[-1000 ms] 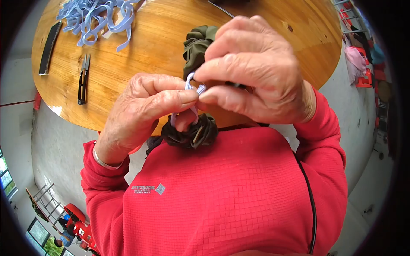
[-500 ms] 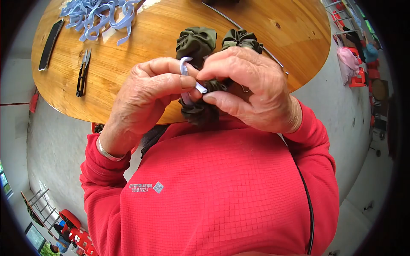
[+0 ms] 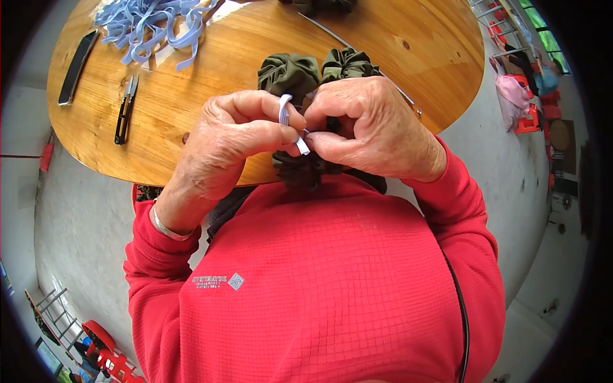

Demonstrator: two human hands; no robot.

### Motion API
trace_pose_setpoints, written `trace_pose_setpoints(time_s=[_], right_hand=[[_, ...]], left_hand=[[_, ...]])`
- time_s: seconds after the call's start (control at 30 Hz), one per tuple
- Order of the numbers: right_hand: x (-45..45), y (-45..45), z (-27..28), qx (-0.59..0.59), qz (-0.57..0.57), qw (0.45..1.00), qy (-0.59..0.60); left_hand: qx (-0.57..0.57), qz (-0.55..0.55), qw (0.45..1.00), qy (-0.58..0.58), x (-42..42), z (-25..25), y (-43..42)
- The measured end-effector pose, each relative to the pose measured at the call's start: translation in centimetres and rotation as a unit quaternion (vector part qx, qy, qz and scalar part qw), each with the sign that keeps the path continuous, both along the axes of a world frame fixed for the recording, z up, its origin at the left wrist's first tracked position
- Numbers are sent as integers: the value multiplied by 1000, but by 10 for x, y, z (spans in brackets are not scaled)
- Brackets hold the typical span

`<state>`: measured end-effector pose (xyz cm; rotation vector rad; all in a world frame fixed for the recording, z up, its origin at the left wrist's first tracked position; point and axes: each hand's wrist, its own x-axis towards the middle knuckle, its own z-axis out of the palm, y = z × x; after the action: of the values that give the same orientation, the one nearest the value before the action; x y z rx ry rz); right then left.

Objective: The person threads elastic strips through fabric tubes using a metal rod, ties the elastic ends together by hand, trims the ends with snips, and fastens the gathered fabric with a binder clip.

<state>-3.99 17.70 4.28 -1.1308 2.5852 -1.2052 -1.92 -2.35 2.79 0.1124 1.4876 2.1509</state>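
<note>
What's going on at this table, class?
A person in a red top is working on a pale strip with both hands. The left hand pinches it between thumb and fingers; the right hand meets it there, though what its fingertips hold is too small to tell. Gathered dark green fabric lies just beyond the hands. On the wooden table, to the left, are black-handled snips and, farther back, a heap of light blue strips.

Head-worn camera, one wide, rounded view
From above, it faces forward and steeply down over the red waffle-textured top (image 3: 345, 274), close to the fingers (image 3: 263, 135) near mid-frame, the wooden desk (image 3: 434, 38) beyond.
</note>
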Motion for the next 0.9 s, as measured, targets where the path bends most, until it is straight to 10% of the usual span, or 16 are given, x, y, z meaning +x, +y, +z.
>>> trace_pose_setpoints(time_s=[0.3, 0.5, 0.63, 0.9], right_hand=[[0, -4, 13, -14, -24, 987, -161], [6, -6, 2, -25, -28, 997, -67], [7, -2, 1, -45, -42, 995, -80], [0, -1, -7, 6, -37, 999, 21]], left_hand=[[-120, 58, 981, 141, 1, -4, 2], [-273, 130, 785, 540, -1, -19, 8], [-192, 174, 876, 408, 3, -29, 11], [-147, 189, 882, 407, 4, -38, 14]])
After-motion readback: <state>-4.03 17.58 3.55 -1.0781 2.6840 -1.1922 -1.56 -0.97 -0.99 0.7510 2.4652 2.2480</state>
